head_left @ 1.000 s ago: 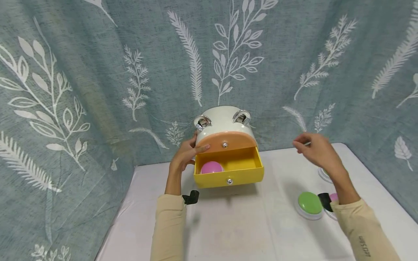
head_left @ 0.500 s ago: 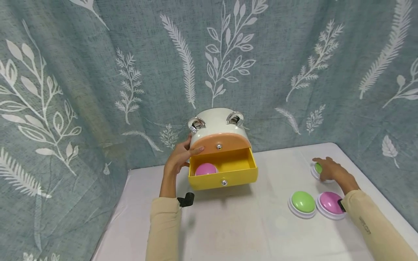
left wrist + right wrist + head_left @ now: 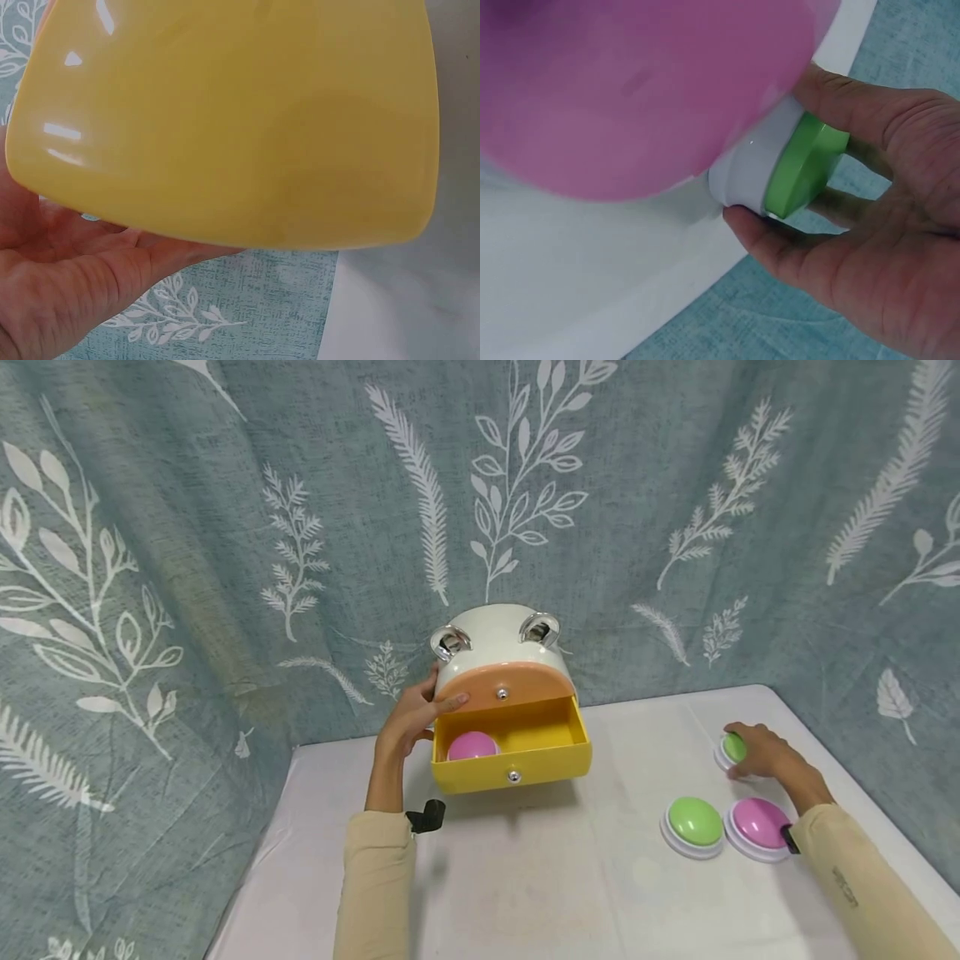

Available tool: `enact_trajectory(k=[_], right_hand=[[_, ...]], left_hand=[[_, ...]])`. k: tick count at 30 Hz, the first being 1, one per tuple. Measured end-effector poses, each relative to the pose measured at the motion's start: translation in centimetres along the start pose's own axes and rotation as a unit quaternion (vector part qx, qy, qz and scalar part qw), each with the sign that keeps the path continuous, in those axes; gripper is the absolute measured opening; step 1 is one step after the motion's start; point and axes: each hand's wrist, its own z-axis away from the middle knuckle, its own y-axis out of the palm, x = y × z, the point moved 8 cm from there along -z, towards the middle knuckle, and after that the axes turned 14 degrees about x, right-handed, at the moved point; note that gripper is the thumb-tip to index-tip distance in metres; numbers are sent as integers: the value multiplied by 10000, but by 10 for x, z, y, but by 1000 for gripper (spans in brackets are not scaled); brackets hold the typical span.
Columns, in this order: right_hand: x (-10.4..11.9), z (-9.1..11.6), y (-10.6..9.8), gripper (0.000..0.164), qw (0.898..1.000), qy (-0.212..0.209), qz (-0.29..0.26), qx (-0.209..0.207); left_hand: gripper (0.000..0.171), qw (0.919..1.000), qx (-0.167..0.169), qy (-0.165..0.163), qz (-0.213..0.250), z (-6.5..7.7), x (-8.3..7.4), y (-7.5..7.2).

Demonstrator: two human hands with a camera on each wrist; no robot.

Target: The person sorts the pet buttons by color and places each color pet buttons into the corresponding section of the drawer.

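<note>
Your right hand (image 3: pixel 753 752) grips a small green button (image 3: pixel 734 747) at the far right of the table; the right wrist view shows thumb and fingers (image 3: pixel 780 244) curled round its white base (image 3: pixel 751 174), the flat green cap standing proud of your grasp. It is a short round puck, smooth glossy plastic, green on top and white below.

Your left hand (image 3: pixel 411 720) rests against the left side of the drawer box (image 3: pixel 501 647), fingers fairly straight, one fingertip laid across the peach front of its closed upper drawer (image 3: pixel 504 684). The box is the largest thing here: a rounded, dome-topped white shell, shiny, with two chrome ring handles on top. Just right of your left hand its lower yellow drawer (image 3: pixel 512 747) stands pulled out, boxy, thin-walled, glossy plastic with a small silver knob; the left wrist view shows its smooth yellow underside (image 3: pixel 225 120) above your palm (image 3: pixel 67 285). Inside, at the end nearest your left hand, sits a pink domed button (image 3: pixel 472 746).

The table (image 3: pixel 540 885) under both hands is covered in a matt, pale pinkish-white cloth. Behind it hangs a grey-blue woven curtain (image 3: pixel 187 527) printed with white leaves.

Just near your right hand, towards you, lie two larger buttons side by side: a pink button (image 3: pixel 757 823) beside your wrist and a green dome button (image 3: pixel 694 821) to its left, both shiny domes on white rims.
</note>
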Motion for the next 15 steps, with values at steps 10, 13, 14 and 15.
enact_trajectory(k=[10, 13, 14, 15], right_hand=[[0, 12, 8, 96, 9985, 307, -424, 189], [3, 32, 18, 108, 9943, 718, -746, 262], [5, 40, 21, 110, 9926, 846, -824, 281], [8, 48, 24, 111, 9923, 888, -812, 280]], left_hand=[[98, 10000, -31, 17, -28, -1, 0, -1], [98, 10000, -21, -6, -43, 0, -1, 0], [98, 10000, -11, 2, -52, 0, -2, 0], [98, 10000, 5, 21, -56, 0, -2, 0]])
